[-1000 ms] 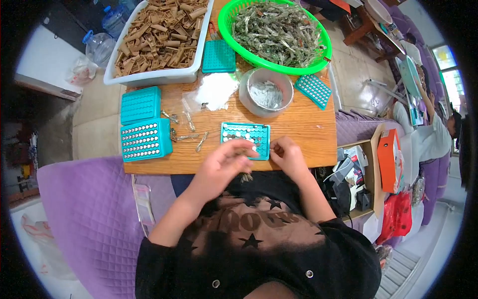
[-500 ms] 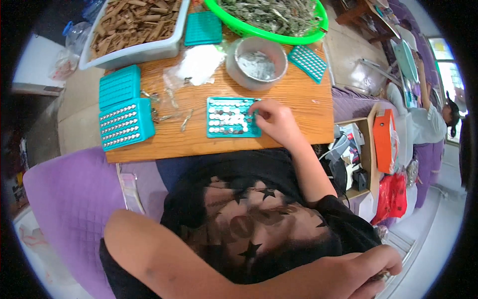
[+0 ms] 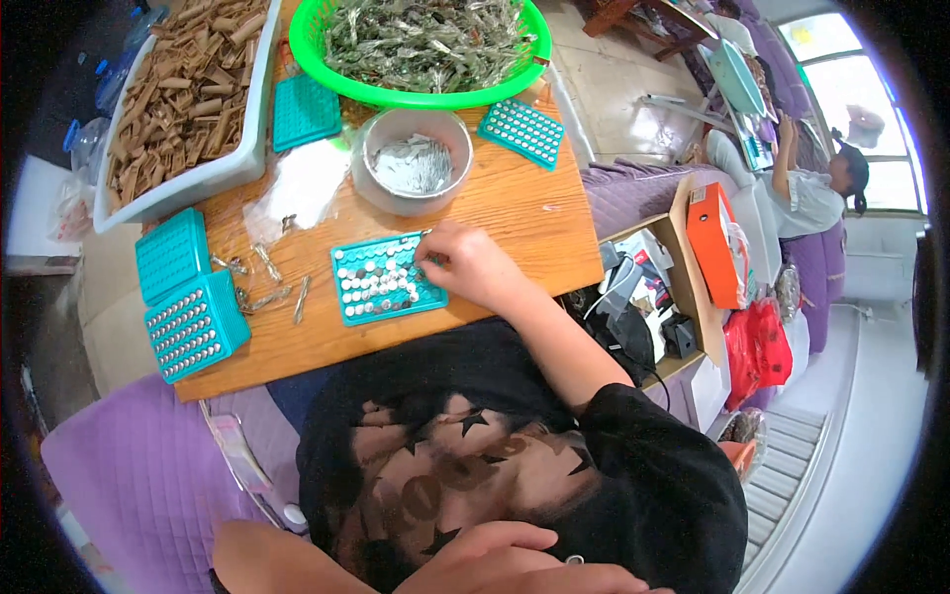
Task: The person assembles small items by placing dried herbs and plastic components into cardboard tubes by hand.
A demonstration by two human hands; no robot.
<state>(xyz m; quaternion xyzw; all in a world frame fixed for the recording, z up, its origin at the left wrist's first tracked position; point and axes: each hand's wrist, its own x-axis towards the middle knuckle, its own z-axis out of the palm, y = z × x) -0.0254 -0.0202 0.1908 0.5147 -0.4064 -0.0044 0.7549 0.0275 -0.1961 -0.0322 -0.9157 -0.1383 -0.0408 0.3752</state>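
Observation:
My right hand (image 3: 473, 265) is at the right side of a teal tray (image 3: 394, 315) on the wooden table, fingertips pinched together over its slots. What they pinch, if anything, is too small to name. Rows of small round silver pieces (image 3: 381, 282) fill much of this tray. My left arm crosses in front of my body, and my left hand (image 3: 524, 566) is at the lower edge, partly cut off. Its fingers are curled, with a small shiny bit (image 3: 574, 560) showing among them; I cannot make out what it is.
Stacked teal trays (image 3: 198, 332) with silver pieces stand at left. A round tub (image 3: 414, 203) of silvery strips, a green basket (image 3: 421, 99), a bin (image 3: 183, 208) of brown pieces and a white bag (image 3: 297, 188) lie beyond. A carton (image 3: 683, 267) is at right; a person (image 3: 807, 203) sits farther off.
The whole view has shifted and tilted. My left hand has moved from the lower right to the lower middle, near my shirt. My right hand stays at the tray's right side.

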